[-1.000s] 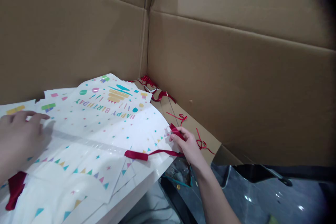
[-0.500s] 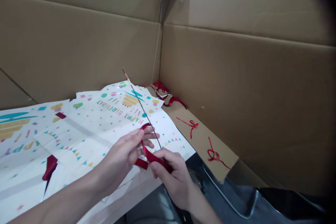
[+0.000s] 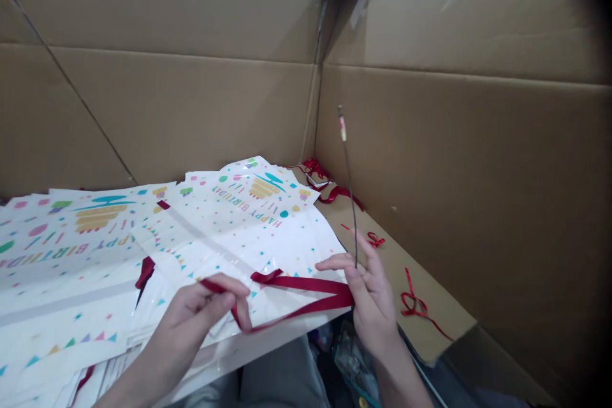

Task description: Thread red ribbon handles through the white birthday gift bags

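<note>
Dark red ribbon (image 3: pixel 306 311) runs between my two hands, above the white printed bags. My left hand (image 3: pixel 205 312) pinches one part of it between thumb and fingers. At my right hand (image 3: pixel 370 287) the ribbon folds back in a loop, and its other end lies over the bags to the left. A thin dark stick (image 3: pixel 350 185) with a pink and yellow tip rises upright from my right hand, held at the thumb, with some fingers stretched out. White bags (image 3: pixel 282 242) printed with birthday pictures lie under and beyond my hands.
Tall cardboard walls (image 3: pixel 229 115) stand behind and to the right. Small tied red ribbons (image 3: pixel 414 305) lie on a cardboard strip (image 3: pixel 444 306) at the right, with more red ribbon (image 3: pixel 315 169) in the corner. Short ribbon pieces (image 3: pixel 145 272) stick out among the bags.
My hands have moved apart, drawing the ribbon out between them. The stick has swung from leaning left to nearly upright. The view has shifted, showing more bags at the left.
</note>
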Demonstrator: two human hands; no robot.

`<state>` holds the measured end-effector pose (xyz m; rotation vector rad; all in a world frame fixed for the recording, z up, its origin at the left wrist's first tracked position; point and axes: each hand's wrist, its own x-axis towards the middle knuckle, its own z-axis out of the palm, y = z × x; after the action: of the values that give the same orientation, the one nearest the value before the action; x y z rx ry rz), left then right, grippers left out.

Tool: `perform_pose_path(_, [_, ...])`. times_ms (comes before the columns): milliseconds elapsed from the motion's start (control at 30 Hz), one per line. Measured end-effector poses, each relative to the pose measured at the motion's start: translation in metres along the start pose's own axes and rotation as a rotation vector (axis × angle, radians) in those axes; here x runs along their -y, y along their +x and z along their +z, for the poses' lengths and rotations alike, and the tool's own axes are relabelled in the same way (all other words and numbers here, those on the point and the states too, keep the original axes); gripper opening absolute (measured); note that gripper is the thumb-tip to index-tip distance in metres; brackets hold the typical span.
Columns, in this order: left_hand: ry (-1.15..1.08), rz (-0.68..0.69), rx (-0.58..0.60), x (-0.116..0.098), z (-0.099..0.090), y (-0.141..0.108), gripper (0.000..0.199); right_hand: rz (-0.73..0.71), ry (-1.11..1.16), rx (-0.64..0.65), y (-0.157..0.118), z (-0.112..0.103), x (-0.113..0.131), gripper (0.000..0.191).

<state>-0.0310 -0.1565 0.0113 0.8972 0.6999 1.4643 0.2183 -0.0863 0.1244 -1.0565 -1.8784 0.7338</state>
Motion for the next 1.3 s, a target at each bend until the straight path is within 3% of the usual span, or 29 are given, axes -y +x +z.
perform_pose_path(100, [0.076, -0.057, 0.124, 0.000, 0.012, -0.022, 0.035, 0.151, 0.158, 0.102, 0.004, 0.006, 0.000, 0.016])
perform_pose_path(167, [0.086, -0.105, 0.158, -0.001, 0.022, -0.032, 0.032, 0.199, 0.271, 0.176, 0.005, 0.012, -0.001, 0.017])
perform_pose_path(300, [0.013, -0.182, 0.211, 0.008, 0.036, -0.042, 0.028, 0.141, 0.293, 0.245, 0.005, 0.021, 0.008, 0.016])
perform_pose_path(400, [-0.045, -0.219, 0.203, 0.020, 0.037, -0.043, 0.030, 0.107, 0.291, 0.279, 0.009, 0.019, 0.022, 0.011])
perform_pose_path(500, [-0.084, -0.205, 0.183, 0.025, 0.033, -0.038, 0.035, 0.098, 0.297, 0.248, 0.014, 0.009, 0.033, 0.021])
perform_pose_path(633, [-0.059, -0.119, 0.077, 0.023, 0.022, -0.030, 0.035, 0.050, 0.153, 0.156, 0.014, -0.011, 0.043, 0.028])
perform_pose_path(733, [-0.113, -0.070, -0.021, 0.021, 0.014, -0.028, 0.030, -0.021, -0.172, 0.157, 0.007, -0.022, 0.046, 0.023])
perform_pose_path(833, [-0.231, -0.055, -0.105, 0.021, 0.008, -0.028, 0.032, -0.144, -0.477, 0.245, 0.001, -0.025, 0.041, 0.015])
perform_pose_path(967, [-0.229, -0.083, -0.209, 0.020, 0.001, -0.028, 0.040, -0.261, -0.559, 0.400, -0.001, -0.022, 0.030, 0.019])
perform_pose_path(1133, [-0.029, -0.094, -0.166, 0.008, 0.002, -0.027, 0.046, -0.310, -0.603, 0.492, 0.001, -0.016, 0.029, 0.022])
perform_pose_path(1300, [0.026, -0.102, -0.113, 0.002, 0.006, -0.025, 0.052, -0.345, -0.623, 0.569, 0.001, -0.008, 0.032, 0.027])
